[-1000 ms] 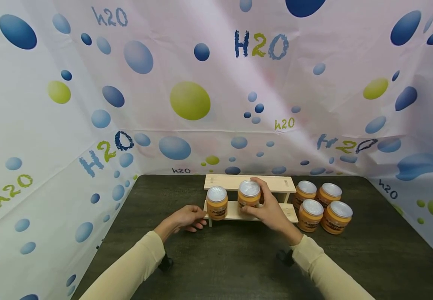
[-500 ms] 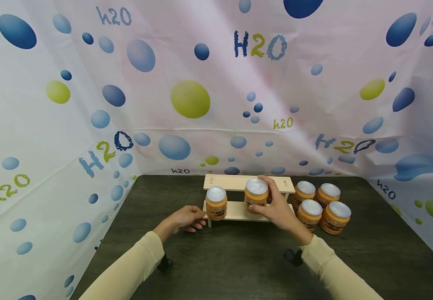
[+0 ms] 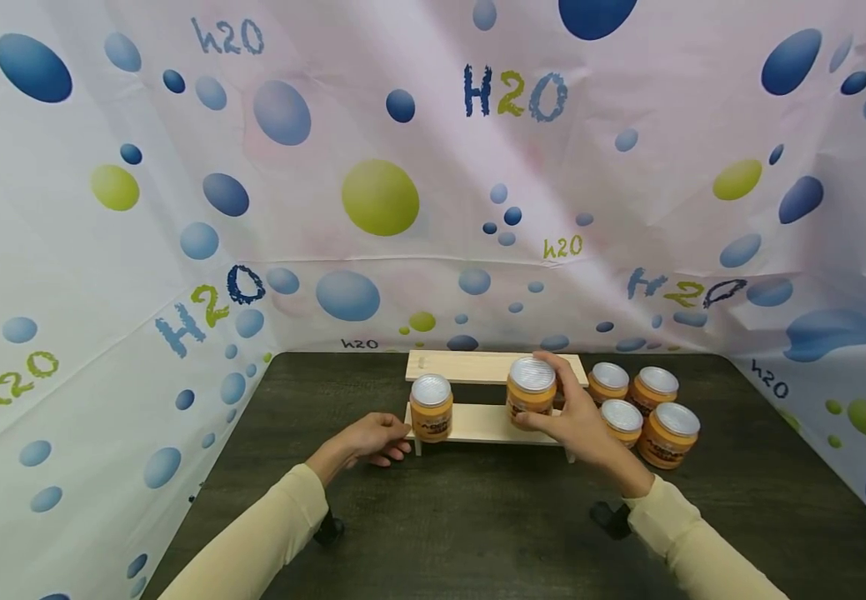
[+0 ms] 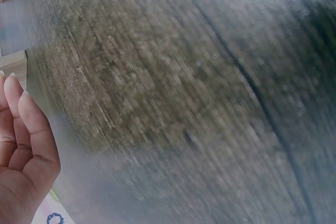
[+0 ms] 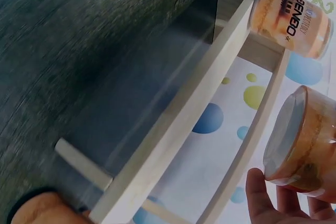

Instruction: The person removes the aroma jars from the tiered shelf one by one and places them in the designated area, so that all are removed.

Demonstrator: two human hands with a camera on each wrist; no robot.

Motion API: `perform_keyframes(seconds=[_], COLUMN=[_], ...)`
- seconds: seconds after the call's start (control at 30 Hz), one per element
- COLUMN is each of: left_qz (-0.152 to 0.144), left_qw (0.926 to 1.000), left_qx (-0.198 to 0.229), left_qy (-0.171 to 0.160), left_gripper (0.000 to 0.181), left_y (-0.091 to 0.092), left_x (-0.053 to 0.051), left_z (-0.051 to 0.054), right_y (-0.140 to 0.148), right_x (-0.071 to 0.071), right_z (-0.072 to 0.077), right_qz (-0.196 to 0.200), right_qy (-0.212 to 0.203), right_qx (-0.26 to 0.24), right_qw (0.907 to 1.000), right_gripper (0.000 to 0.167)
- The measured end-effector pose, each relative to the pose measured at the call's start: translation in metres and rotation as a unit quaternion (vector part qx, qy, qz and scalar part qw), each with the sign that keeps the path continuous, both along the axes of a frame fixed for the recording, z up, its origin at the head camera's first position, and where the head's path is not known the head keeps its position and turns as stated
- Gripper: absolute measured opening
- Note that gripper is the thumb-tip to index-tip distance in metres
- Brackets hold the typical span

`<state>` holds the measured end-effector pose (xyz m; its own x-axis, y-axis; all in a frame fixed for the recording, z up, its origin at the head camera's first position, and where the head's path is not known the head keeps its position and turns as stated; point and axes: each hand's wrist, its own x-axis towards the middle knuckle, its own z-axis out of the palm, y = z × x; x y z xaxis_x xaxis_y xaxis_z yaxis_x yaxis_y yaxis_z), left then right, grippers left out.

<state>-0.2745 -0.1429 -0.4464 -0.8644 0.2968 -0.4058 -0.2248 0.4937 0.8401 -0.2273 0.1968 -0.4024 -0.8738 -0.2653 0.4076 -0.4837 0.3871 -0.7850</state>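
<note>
A two-step wooden rack [image 3: 478, 423] stands at the back of the dark table. My left hand [image 3: 374, 437] pinches the left end of its lower step; in the left wrist view only some fingers [image 4: 37, 129] show. On that step, at the left, an orange jar with a silver lid [image 3: 431, 415] stands upright. My right hand [image 3: 581, 423] grips a matching jar [image 3: 528, 402] by its sides over the right part of the step. The right wrist view shows this held jar's base [image 5: 283, 135] apart from the wood.
Several more orange jars [image 3: 661, 435] stand close together on the table, right of the rack and behind my right hand. The rack's upper step [image 3: 463, 365] bears nothing visible. A patterned cloth [image 3: 290, 200] hangs behind and beside the dark table [image 3: 433, 525].
My right hand has carried its jar to the right along the lower step, from near the middle toward the right end. The left hand and the left jar have stayed in place.
</note>
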Motion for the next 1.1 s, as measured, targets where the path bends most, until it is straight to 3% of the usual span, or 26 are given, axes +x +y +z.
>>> perform_keyframes(seconds=[0.6, 0.73, 0.93, 1.1], left_qz=[-0.012, -0.010, -0.008, -0.007], left_qw=[0.9999, 0.9999, 1.0000, 1.0000], left_qx=[0.005, 0.005, 0.001, 0.001], left_qy=[-0.005, -0.002, -0.001, -0.002], left_gripper=[0.027, 0.027, 0.027, 0.027], left_y=[-0.006, -0.006, -0.006, -0.006], left_x=[-0.019, -0.019, -0.019, -0.019], left_z=[0.002, 0.002, 0.001, 0.003], right_y=[0.032, 0.042, 0.054, 0.061], right_x=[0.020, 0.029, 0.041, 0.048], right_z=[0.012, 0.012, 0.011, 0.011], right_qz=[-0.052, -0.067, -0.067, -0.062], right_qy=[-0.013, -0.017, -0.032, -0.022], right_qx=[0.034, 0.035, 0.015, 0.012], right_qw=[0.9980, 0.9970, 0.9971, 0.9977], right_gripper=[0.090, 0.091, 0.093, 0.094])
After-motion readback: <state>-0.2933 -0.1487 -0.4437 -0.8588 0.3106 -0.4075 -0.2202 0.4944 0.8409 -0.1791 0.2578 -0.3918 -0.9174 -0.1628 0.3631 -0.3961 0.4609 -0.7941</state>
